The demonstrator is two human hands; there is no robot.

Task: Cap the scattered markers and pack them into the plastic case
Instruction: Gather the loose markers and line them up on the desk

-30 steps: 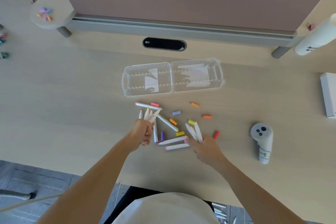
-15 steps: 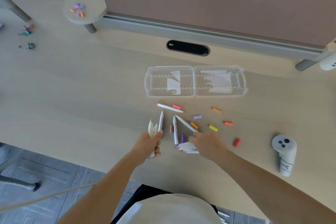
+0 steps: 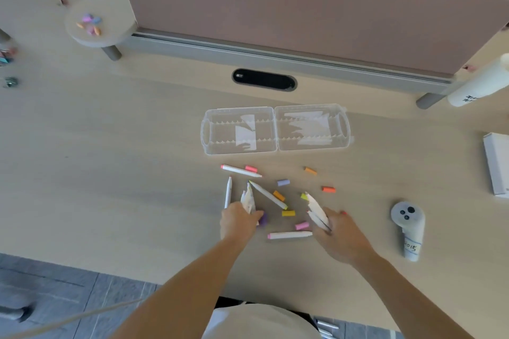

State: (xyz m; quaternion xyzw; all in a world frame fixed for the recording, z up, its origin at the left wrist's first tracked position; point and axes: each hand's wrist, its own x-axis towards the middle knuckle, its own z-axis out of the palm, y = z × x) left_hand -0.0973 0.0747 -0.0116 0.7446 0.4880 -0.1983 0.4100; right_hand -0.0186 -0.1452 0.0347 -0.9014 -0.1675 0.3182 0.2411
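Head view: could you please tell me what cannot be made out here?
- Left bundle in left hand: count unclear; blurred, lower ends inside the fist.
- Right bundle in right hand: count unclear; markers overlap, ends under fingers.
- Purple cap: partly hidden by the left hand.
- White box: cut off by the right edge.

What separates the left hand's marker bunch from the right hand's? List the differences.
The left bunch, in the left hand, is tight and shows little length; the right bunch, in the right hand, fans out longer. Left bunch points at the plastic case; right bunch leans leftward. Both: white, uncapped.
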